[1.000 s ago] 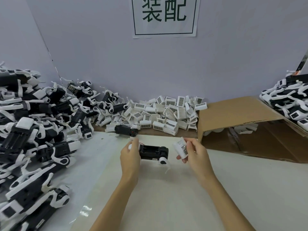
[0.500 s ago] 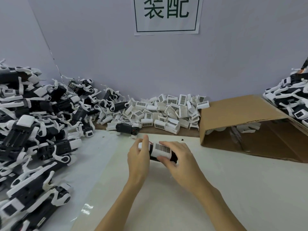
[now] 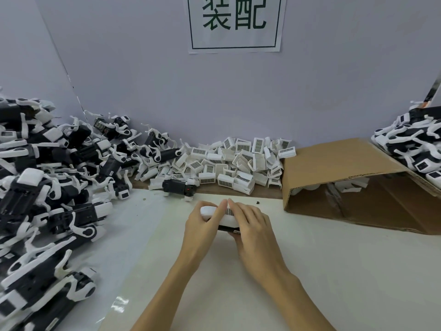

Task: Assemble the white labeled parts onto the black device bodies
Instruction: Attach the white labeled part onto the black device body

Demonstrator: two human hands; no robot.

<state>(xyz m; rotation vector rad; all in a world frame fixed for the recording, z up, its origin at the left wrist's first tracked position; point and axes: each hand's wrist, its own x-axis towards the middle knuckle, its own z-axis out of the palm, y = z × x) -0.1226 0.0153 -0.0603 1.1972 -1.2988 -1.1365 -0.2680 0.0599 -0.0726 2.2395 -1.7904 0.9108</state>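
Both hands meet mid-tabletop: the left hand curls its grip round a black device body while the right hand presses flat-fingered on the white labeled part atop it.

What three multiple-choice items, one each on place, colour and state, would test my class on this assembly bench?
1. Where does the heap of loose white labeled parts lie?
A. against the back wall
B. at the near table edge
C. on top of the box

2. What colour are the characters on the wall sign?
A. red
B. green
C. blue

3. How does the cardboard box lie?
A. upright and taped
B. flattened
C. on its side, open

Answers: 1 A, it lines the wall; 2 B, green strokes; 3 C, its open mouth shows the inside.
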